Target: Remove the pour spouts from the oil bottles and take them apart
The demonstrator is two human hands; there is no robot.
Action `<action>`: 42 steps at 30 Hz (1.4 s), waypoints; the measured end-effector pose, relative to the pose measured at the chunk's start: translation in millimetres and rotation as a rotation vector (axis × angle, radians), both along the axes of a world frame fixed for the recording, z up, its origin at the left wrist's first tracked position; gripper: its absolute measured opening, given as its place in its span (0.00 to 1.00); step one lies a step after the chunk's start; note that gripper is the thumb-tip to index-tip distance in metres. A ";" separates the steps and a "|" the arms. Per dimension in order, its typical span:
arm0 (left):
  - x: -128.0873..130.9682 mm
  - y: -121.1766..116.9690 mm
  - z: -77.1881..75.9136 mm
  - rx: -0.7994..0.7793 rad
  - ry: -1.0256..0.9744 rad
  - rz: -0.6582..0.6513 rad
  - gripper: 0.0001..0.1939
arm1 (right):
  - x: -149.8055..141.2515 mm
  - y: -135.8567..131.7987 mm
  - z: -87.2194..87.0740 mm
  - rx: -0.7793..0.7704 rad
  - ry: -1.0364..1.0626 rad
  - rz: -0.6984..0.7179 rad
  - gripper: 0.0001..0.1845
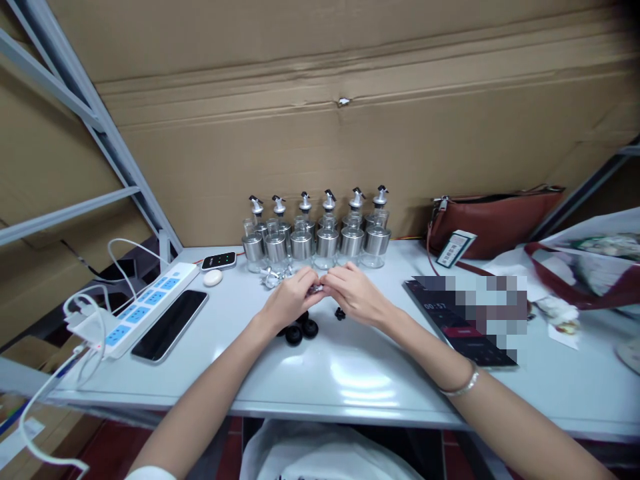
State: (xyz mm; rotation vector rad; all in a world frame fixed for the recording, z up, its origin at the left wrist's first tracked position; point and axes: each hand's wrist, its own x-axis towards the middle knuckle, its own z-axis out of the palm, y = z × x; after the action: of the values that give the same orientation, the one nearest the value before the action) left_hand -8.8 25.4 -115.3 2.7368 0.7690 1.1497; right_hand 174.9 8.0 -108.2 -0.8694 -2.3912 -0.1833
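My left hand [299, 291] and my right hand [351, 291] meet above the middle of the table, fingertips pinched together around a small silvery part [316, 289], mostly covered by the fingers. It resembles the metal pourer spouts [273, 277] lying loose just behind my left hand. Under the hands lie several round black stoppers [294, 334] and a few small black pieces [340, 313]. Farther back stand glass bottles with steel sleeves [301, 247] in two rows. The back row carries silver pourers with black flaps [329, 199]; the front row has bare necks.
On the left are a white power strip [145, 307] with cables, a dark phone [171, 327], a small device [219, 261] and a white round object [213, 277]. To the right lie a tablet-like screen [450, 320], a brown bag [495, 223] and plastic bags [595, 260]. Cardboard [350, 147] stands behind.
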 end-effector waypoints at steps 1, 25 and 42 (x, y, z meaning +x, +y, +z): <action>0.3 -0.8 0.2 0.009 0.011 0.004 0.09 | -0.6 0.0 -0.4 -0.011 0.018 -0.002 0.16; -1.9 1.1 2.9 0.428 0.067 0.170 0.11 | 4.7 6.9 1.4 -0.497 0.397 -0.127 0.20; -7.2 7.9 -0.2 0.319 0.123 0.170 0.13 | 31.8 17.7 -2.8 -0.804 0.033 -0.141 0.07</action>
State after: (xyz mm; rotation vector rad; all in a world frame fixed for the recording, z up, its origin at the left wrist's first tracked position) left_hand -16.0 33.3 -115.6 3.0792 0.9217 1.2418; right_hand 206.7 25.6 -111.0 -1.3671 -2.3645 0.7840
